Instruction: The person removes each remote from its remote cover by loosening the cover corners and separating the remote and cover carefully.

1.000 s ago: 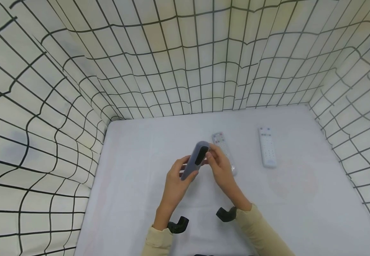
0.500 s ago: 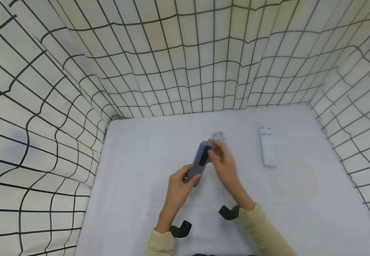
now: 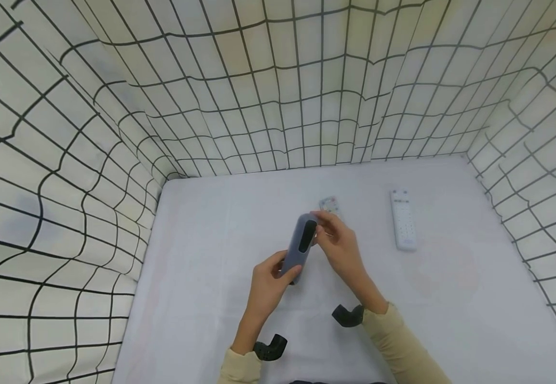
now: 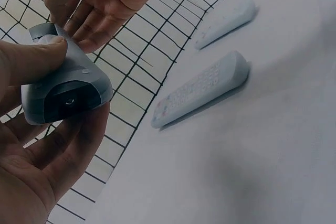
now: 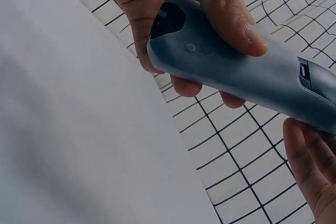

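Observation:
A blue-grey remote control [image 3: 299, 242] is held above the table, its back with a black panel [image 3: 308, 236] facing up. My left hand [image 3: 269, 282] grips its near end, thumb on top and fingers beneath, as the right wrist view shows of this remote control [image 5: 210, 72]. A small latch shows by the panel in that view. My right hand [image 3: 340, 250] pinches the far end, thumb beside the panel. In the left wrist view a dark opening [image 4: 72, 100] shows in the near end. The far fingertips of my right hand are partly hidden behind the remote.
Two pale remotes lie on the white-covered table [image 3: 196, 240]. One remote [image 3: 330, 205] is mostly hidden behind my right hand; the other remote [image 3: 404, 221] lies farther right. White walls with a black grid [image 3: 278, 96] enclose the back and sides.
Both hands and the blue-grey remote have shifted slightly to the right over the second. The pale remote behind my right hand has become more covered.

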The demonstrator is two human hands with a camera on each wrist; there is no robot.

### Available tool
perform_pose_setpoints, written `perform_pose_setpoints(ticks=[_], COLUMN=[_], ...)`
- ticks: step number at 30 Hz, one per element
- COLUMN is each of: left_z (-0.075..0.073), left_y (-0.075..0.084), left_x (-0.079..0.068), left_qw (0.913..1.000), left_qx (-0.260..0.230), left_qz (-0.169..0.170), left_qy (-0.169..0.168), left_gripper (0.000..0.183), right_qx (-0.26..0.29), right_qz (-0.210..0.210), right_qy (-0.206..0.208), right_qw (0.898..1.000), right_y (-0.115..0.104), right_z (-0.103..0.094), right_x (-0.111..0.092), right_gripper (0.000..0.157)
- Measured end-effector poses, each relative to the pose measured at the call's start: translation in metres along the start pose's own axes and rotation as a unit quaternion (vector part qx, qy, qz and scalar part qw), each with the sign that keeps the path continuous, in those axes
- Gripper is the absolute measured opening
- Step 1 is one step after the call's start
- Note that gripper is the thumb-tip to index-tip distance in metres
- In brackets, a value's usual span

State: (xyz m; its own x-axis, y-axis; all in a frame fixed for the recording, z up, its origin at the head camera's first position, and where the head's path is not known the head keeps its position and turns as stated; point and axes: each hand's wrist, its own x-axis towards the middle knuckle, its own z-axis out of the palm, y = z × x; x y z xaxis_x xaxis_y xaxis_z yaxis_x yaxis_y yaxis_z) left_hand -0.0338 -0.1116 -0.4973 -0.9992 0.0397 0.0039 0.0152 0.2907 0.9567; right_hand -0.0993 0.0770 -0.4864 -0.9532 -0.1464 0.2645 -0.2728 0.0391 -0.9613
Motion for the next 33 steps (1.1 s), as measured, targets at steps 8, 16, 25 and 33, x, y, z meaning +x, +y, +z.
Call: perform_pose_setpoints(ticks=[8,16,25,33], left_z=[0.002,0.005,0.006,0.006], left_y=[0.001,0.007,0.007,0.006], left_x=[-0.001,-0.001,0.000,0.000], left_qw=[0.9997,0.9998,0.9996,0.9985], left_qx=[0.011,0.006,-0.022,-0.051], left_qz=[0.019,0.020,0.015,-0.007], left_qy=[0.010,0.003,-0.005,-0.018], left_gripper=[0.035,0.036,0.039,0.039], right_qx=[-0.009,0.000,0.027,0.044], right_qz=[0.011,0.014,-0.003,0.012], right_qy=[0.043,0.057,0.032,0.011], right_qw=[0.999,0.998,0.999,0.999], right_y=[-0.004,-0.008,-0.011,-0.010], right_z=[0.000,0.000,-0.001,-0.001], right_x=[0.001,-0.001,-0.007,-0.006], right_gripper=[0.032,0.029,0.033,0.045])
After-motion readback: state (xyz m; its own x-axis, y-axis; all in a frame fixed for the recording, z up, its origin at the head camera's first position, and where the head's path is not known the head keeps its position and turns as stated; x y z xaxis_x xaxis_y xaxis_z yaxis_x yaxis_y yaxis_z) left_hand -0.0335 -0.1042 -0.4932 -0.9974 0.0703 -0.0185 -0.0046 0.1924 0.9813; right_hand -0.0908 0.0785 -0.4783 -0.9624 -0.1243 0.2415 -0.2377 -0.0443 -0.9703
